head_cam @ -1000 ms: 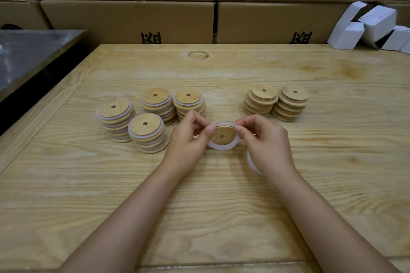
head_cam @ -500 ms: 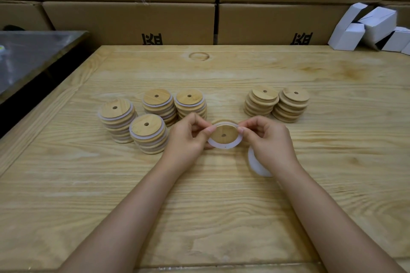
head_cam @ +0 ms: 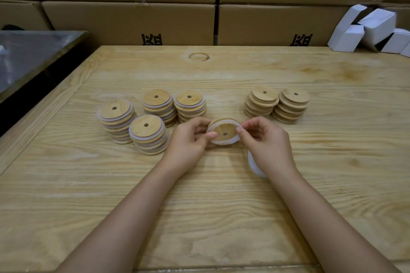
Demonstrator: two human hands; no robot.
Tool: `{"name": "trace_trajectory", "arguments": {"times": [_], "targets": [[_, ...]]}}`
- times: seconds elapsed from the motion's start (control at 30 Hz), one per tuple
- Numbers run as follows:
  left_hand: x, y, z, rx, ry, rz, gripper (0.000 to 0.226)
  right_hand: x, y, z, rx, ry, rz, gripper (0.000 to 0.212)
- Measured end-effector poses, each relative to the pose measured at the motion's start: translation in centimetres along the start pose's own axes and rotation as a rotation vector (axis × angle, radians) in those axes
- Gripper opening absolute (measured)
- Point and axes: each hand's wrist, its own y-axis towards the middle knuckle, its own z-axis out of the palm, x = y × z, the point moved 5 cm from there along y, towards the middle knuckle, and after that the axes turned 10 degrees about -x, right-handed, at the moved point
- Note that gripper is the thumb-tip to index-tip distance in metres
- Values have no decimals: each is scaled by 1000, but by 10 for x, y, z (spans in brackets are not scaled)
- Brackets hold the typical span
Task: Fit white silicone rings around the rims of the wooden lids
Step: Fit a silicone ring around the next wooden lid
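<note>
I hold one round wooden lid (head_cam: 223,132) with a small centre hole above the wooden table (head_cam: 221,206). A white silicone ring (head_cam: 224,142) lies around its rim. My left hand (head_cam: 190,139) pinches the lid's left edge and my right hand (head_cam: 266,139) pinches its right edge at the ring. More white silicone rings (head_cam: 254,165) lie on the table, mostly hidden under my right wrist. Several stacks of lids with white rings (head_cam: 147,133) stand at the left. Two stacks of bare wooden lids (head_cam: 277,103) stand at the right.
Cardboard boxes (head_cam: 128,22) wall off the table's far edge. Small white cartons (head_cam: 372,29) are piled at the back right. A grey metal surface (head_cam: 28,55) lies beyond the table's left edge.
Both hands have turned and tilted the lid slightly while working the ring around its rim. My right hand shifted a little, showing more of the loose rings beneath it.
</note>
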Motion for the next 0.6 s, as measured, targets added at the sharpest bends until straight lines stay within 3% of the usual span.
{"name": "trace_trajectory", "arguments": {"times": [0.6], "targets": [[1,-3,3,-40,-326,-168,19,6,4,0,120,291,116,9]]}}
